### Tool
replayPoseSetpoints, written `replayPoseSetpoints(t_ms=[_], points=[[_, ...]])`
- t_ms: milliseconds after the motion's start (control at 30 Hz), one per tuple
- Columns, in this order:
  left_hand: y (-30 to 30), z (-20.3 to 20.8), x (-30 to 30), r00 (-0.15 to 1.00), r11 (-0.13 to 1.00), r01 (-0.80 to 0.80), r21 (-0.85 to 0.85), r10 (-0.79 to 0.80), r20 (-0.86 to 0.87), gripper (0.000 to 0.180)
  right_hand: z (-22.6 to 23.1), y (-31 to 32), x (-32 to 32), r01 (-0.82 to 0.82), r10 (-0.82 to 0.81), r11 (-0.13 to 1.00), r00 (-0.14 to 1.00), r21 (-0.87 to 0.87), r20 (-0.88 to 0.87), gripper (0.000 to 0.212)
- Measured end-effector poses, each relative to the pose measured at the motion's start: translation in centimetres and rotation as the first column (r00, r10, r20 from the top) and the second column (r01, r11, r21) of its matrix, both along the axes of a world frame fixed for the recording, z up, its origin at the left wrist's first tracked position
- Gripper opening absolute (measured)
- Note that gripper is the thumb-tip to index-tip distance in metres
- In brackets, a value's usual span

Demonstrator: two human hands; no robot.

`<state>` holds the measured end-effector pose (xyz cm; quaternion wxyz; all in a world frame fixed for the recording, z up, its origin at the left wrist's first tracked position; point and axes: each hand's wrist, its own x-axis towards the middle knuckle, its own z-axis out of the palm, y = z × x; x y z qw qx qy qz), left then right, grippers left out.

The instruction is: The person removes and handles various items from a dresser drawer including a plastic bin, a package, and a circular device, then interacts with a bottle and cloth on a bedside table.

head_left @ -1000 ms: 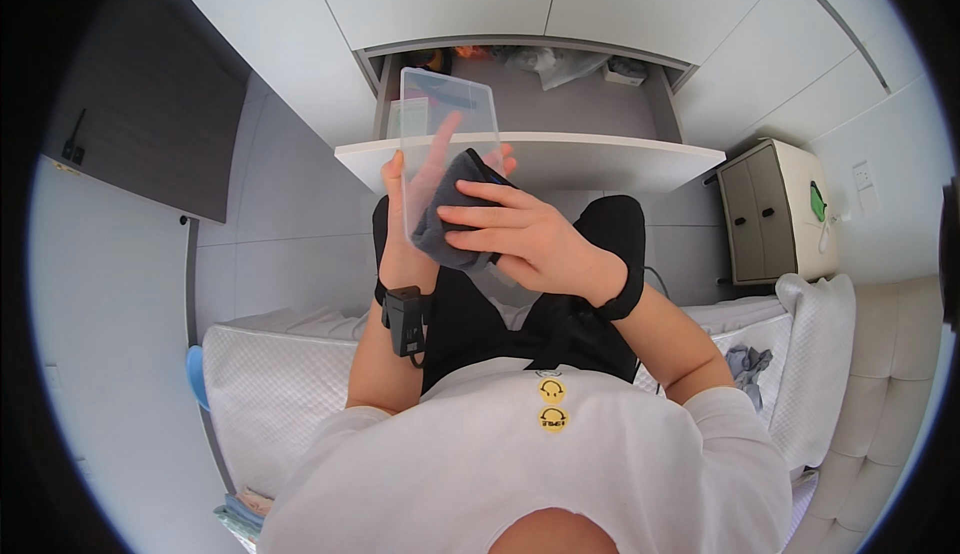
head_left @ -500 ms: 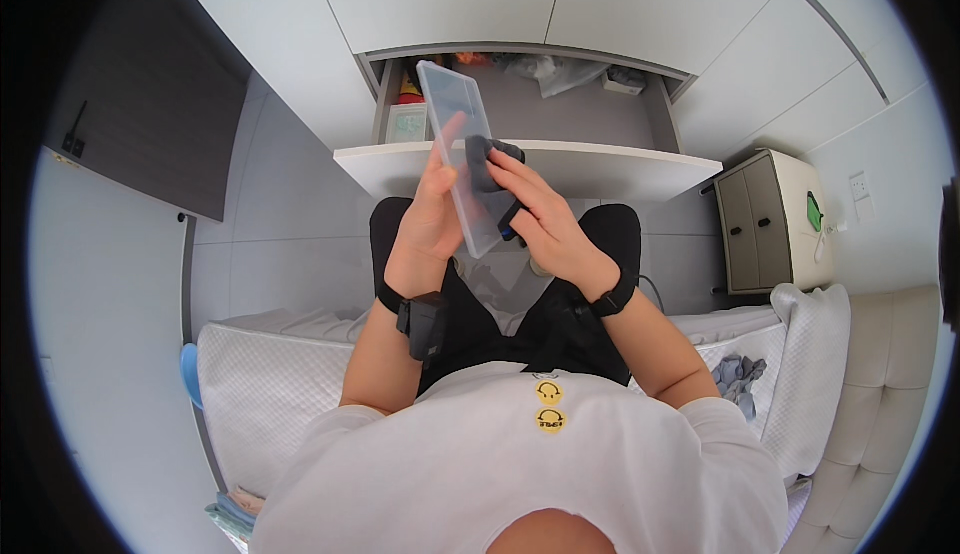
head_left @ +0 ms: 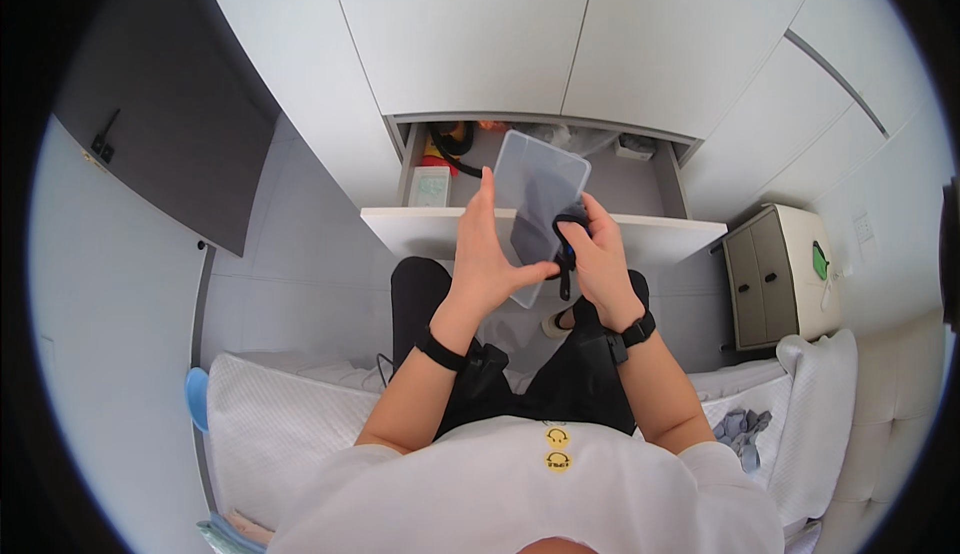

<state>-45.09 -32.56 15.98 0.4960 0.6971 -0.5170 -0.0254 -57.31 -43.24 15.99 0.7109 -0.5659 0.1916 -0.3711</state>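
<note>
A clear flat plastic box (head_left: 535,176) is held up in front of me, above an open white drawer (head_left: 540,226). My left hand (head_left: 487,259) grips the box along its left side and bottom edge. My right hand (head_left: 602,254) holds its right side and pinches a small black item with a strap (head_left: 567,244) against the box. A dark shape shows through the box wall. Both wrists wear black bands.
The drawer holds a black cable (head_left: 452,144), a pale packet (head_left: 430,186) and other small items. White cabinet doors (head_left: 520,34) rise above. A small beige cabinet (head_left: 775,274) stands at right. I sit on a white bed (head_left: 280,404); grey cloth (head_left: 742,426) lies at right.
The view has tilted so the drawer sits lower and closer. The box has been raised and turned more upright, and my right hand has shifted from the box's front to its right edge.
</note>
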Motion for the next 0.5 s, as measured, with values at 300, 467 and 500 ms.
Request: replayPoseSetpoints(t_ms=[300,467,500], points=[[2.1,-3.0,4.6,0.431,0.956,0.237,-0.175,-0.265,-0.863,0.068,0.2,-2.2,0.1,-0.073,0.013,0.943,0.983,0.324,0.183,0.031],[2.5,-3.2,2.5,-0.460,0.647,0.151,-0.748,-0.623,-0.632,0.080,-1.4,-1.8,1.3,-0.008,-0.062,0.944,0.978,0.331,0.202,0.038],[2.2,-3.2,2.4,-0.530,0.574,0.126,-0.809,-0.650,-0.544,0.084,-1.4,-1.7,1.2,0.028,-0.082,0.957,0.981,0.290,0.176,0.039]])
